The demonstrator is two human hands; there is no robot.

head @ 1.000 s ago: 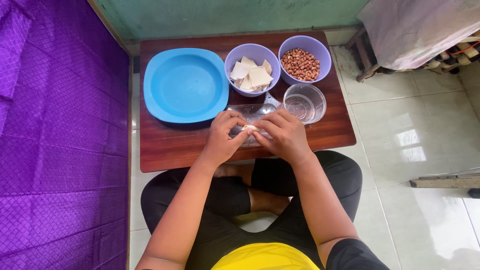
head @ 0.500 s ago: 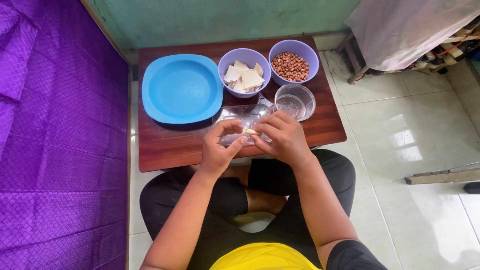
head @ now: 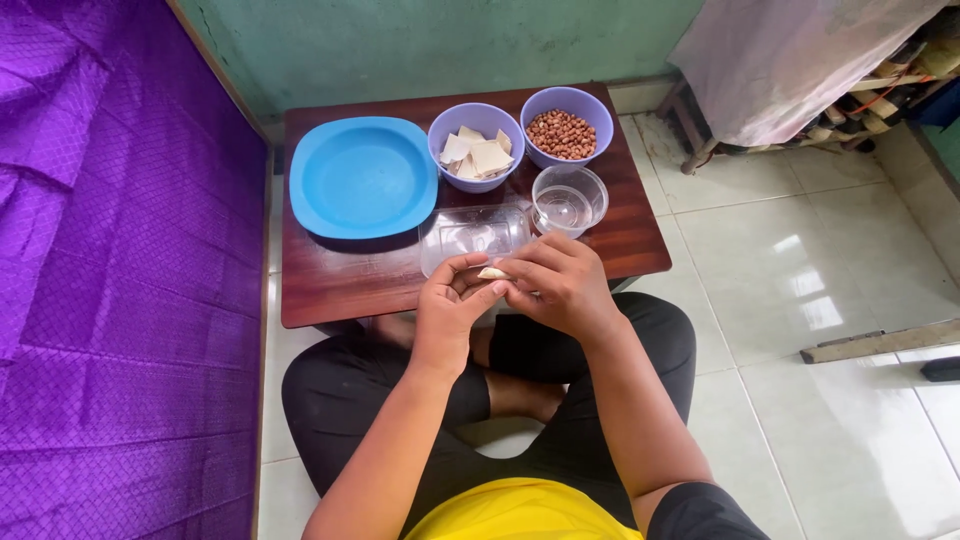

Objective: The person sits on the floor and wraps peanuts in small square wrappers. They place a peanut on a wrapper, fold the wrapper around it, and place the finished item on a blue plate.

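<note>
Head view: both hands' grips pinch a pale wrapper point(head: 492, 272); bowls hold wrappers point(head: 476, 155), peanuts point(head: 561, 134), water point(head: 564, 206).

Person in yellow top point(head: 520, 510), dark short sleeve point(head: 700, 512) showing at right shoulder. Black trousers point(head: 340, 390) cover legs. Forearms bare; left hand point(head: 452, 310) and right hand point(head: 562, 288) bare, no rings visible.
</note>
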